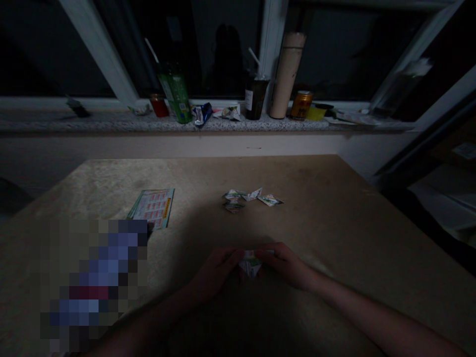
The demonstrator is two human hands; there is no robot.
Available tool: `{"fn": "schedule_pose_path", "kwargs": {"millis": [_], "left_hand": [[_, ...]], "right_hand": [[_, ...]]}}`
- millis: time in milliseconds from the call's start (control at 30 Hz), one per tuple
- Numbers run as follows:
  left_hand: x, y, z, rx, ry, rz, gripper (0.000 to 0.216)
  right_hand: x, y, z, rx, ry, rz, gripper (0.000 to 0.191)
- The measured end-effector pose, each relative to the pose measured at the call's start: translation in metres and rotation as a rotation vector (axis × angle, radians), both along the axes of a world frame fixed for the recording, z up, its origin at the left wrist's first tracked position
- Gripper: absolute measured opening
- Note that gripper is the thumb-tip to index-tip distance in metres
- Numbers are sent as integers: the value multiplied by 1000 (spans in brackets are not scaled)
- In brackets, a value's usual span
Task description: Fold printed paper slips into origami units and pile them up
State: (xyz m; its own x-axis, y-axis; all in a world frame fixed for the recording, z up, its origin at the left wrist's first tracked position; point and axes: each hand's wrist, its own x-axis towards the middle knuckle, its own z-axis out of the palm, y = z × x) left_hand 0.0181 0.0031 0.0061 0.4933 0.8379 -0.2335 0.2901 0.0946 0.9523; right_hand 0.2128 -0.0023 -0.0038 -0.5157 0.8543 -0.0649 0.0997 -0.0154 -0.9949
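Low over the near middle of the table, my left hand (223, 265) and my right hand (285, 264) both grip a folded piece of printed paper (250, 267). The thumbs press on its top edge from either side, and its lower part narrows to a point. Most of my other fingers are hidden or dim. Beyond my hands lie several folded paper pieces (253, 194) of similar print, close together in a loose cluster. To the left rests a stack of flat printed sheets (152, 207) with red and yellow markings.
A blurred-out blue object (107, 267) covers the table (320, 218) at left. The window sill (219, 125) behind carries a green bottle (176, 96), a dark cup (256, 99) with a straw, a tall pinkish flask (286, 77), a gold can (301, 105) and crumpled wrappers (202, 114).
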Motion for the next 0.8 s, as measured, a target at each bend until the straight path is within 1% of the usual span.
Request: {"fn": "schedule_pose_path", "kwargs": {"millis": [133, 267, 400, 600, 700, 800], "left_hand": [[-1, -1, -3, 61, 48, -34, 45], [0, -2, -5, 101, 89, -59, 45], [0, -3, -4, 110, 103, -91, 46], [-1, -6, -2, 67, 106, -52, 52], [0, -7, -3, 82, 140, -61, 57], [0, -7, -5, 108, 170, -42, 59]], "right_hand": [[0, 1, -5, -36, -11, -15, 44], [-2, 3, -5, 59, -70, -81, 40], [-4, 3, -2, 113, -126, -50, 37], [-4, -1, -3, 185, -159, -58, 33], [-5, -2, -6, 190, -168, -83, 34], [-6, -1, -7, 196, -172, -97, 34]]}}
